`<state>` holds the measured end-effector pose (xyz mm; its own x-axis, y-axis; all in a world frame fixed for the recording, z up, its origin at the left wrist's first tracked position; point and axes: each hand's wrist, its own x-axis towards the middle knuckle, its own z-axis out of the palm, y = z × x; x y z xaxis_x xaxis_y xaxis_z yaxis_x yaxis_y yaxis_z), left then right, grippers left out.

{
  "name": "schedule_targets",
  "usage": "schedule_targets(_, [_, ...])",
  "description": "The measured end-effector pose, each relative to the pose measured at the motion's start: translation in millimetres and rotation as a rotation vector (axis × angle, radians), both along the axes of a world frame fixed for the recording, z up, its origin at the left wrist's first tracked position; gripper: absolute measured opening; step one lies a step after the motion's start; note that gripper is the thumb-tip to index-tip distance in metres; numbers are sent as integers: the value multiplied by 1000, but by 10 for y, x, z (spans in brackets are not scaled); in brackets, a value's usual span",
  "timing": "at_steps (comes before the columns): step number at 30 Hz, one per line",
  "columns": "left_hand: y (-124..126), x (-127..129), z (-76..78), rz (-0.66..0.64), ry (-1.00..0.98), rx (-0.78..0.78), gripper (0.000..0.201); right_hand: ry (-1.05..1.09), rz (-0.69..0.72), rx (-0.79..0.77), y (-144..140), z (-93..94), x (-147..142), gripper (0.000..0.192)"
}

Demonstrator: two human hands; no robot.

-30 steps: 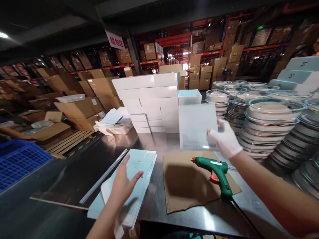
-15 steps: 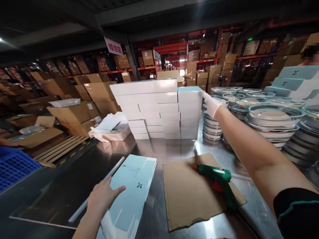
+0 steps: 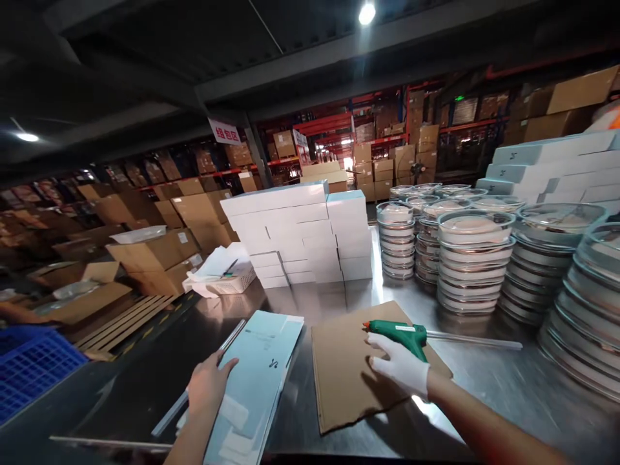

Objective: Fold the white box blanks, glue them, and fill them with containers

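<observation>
My left hand [image 3: 207, 381] is at the left edge of a flat light-blue carton [image 3: 264, 342] with a small black mark. Its thumb lies on top and the fingers curl over the edge, partly hidden. Right of it, my right hand [image 3: 397, 363], in a white glove with bare fingertips, hovers over a brown cardboard sheet [image 3: 339, 381]. Its fingers are apart and hold nothing. A green glue gun [image 3: 400, 332] with an orange nozzle lies on the sheet just beyond the fingers, its handle partly covered by the hand.
Stacked white boxes [image 3: 300, 236] stand at the back of the metal table. Tall stacks of round glass dishes [image 3: 472, 265] fill the right side. A long clear rod [image 3: 479, 341] lies behind the gun. A basket [image 3: 237, 281] with papers sits back left, a blue crate [image 3: 36, 365] far left.
My right hand has come back from the box stack to the glue gun, fingers apart. My left hand stays at the flat carton. The view has tilted up and turned slightly right.
</observation>
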<state>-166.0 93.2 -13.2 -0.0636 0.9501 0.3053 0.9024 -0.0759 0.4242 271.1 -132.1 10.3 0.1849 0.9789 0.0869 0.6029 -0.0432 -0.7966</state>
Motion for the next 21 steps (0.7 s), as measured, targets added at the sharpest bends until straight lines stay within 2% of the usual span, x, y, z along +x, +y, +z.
schedule_targets(2, [-32,-2,52,91,-189,50,52,48,1,-59,-108,-61,14,68])
schedule_targets(3, [-71,14,140,112,-318,62,49,92,7,-78,-140,-68,14,72])
schedule_targets(5, [-210,100,417,82,-637,24,45,197,28,-85,-162,-46,-20,81])
schedule_targets(7, [-443,267,760,-74,-945,-51,49,304,46,-54,-134,10,-109,93])
schedule_targets(9, [-754,507,1069,-228,-1117,-136,59,409,77,-1,-74,78,-242,108])
schedule_targets(11, [-1091,785,1261,-384,-1263,-205,68,527,127,60,-2,143,-386,122])
schedule_targets(13, [-1381,1056,1306,-502,-1331,-292,71,639,153,133,64,190,-500,133])
schedule_targets(15, [-1571,1276,1235,-576,-1343,-415,71,711,100,191,120,207,-555,139])
schedule_targets(17, [-1654,1425,1115,-595,-1349,-481,71,762,-8,223,165,190,-550,139])
schedule_targets(19, [-1667,1502,1006,-602,-1358,-482,73,802,-111,261,202,154,-511,133])
schedule_targets(21, [-1659,1512,928,-636,-1359,-467,78,800,-158,335,225,123,-474,122])
